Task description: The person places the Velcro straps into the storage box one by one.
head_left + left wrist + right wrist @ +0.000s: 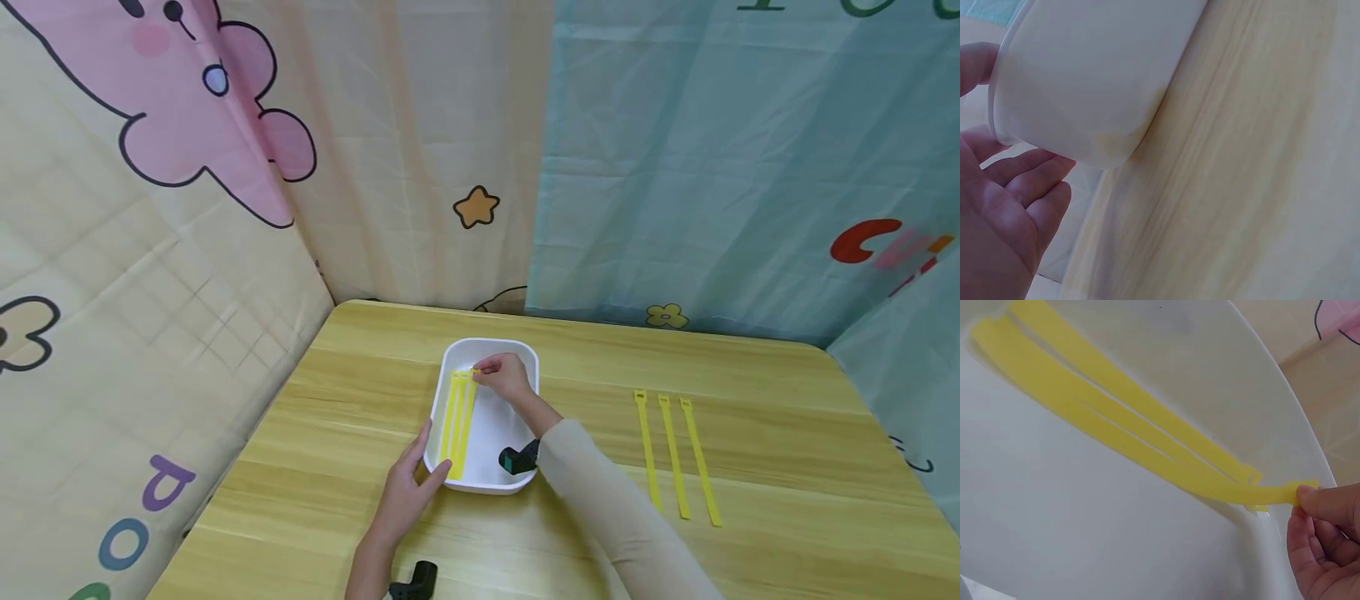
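Observation:
A white rectangular tray (525,354) stands on the wooden table and holds three yellow straps (459,417) lying side by side. My right hand (504,375) reaches into the tray's far end and pinches the head of one yellow strap (1272,494) between thumb and fingers (1329,503). My left hand (408,487) rests against the tray's near left corner, thumb on the rim, fingers relaxed beside the tray wall (1097,81). The other yellow straps (1116,419) lie flat on the tray floor.
Three more yellow straps (675,454) lie in a row on the table (787,467) to the right of the tray. Printed cloth curtains (375,167) enclose the table at the back and both sides. Wrist-worn black devices (517,458) show near both forearms.

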`<state>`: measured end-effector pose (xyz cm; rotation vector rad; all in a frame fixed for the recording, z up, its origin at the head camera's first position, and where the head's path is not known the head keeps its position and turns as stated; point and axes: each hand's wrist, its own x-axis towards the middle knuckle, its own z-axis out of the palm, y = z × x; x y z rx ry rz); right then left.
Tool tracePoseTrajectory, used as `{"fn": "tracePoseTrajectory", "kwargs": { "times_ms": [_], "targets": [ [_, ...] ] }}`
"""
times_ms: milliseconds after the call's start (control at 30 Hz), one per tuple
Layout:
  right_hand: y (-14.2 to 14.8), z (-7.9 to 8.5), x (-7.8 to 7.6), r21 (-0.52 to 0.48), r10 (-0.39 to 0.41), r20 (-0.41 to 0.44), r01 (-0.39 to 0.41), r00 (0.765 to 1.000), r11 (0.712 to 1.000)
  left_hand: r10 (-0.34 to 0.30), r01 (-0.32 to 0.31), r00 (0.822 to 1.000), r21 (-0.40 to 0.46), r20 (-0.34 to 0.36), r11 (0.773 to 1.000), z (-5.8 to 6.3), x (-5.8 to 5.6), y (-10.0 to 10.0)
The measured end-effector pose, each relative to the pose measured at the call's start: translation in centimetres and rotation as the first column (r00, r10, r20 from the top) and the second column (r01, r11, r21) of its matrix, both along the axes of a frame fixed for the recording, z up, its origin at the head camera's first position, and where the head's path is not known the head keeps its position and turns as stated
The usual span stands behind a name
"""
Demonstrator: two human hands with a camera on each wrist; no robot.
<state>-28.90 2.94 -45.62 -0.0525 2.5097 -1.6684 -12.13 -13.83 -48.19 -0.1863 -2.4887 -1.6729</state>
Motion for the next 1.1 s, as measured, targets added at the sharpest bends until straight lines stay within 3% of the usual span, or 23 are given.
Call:
{"fn": "tracePoseTrajectory", "kwargs": {
  "times_ms": [600, 833, 1100],
  "targets": [
    [-0.05, -0.16, -0.11, 0.029, -0.079, 0.0, 0.079, 0.997, 0.996, -0.003, 0.003, 1.0, 0.006, -0.014, 1.0, 0.01, -0.12, 0.05],
    [0.17, -0.18, -0.13, 0.026, -0.089, -0.072, 0.091, 0.993, 0.996, -0.011, 0.011, 0.999, -0.005, -0.047, 1.0, -0.12, -0.19, 0.05],
    [0.11, 0.35, 0.23, 0.031, -0.121, -0.115, 0.126, 0.986, 0.992, -0.017, 0.018, 1.0, 0.03, -0.02, 0.999, 0.19, -0.06, 0.11]
  ]
}}
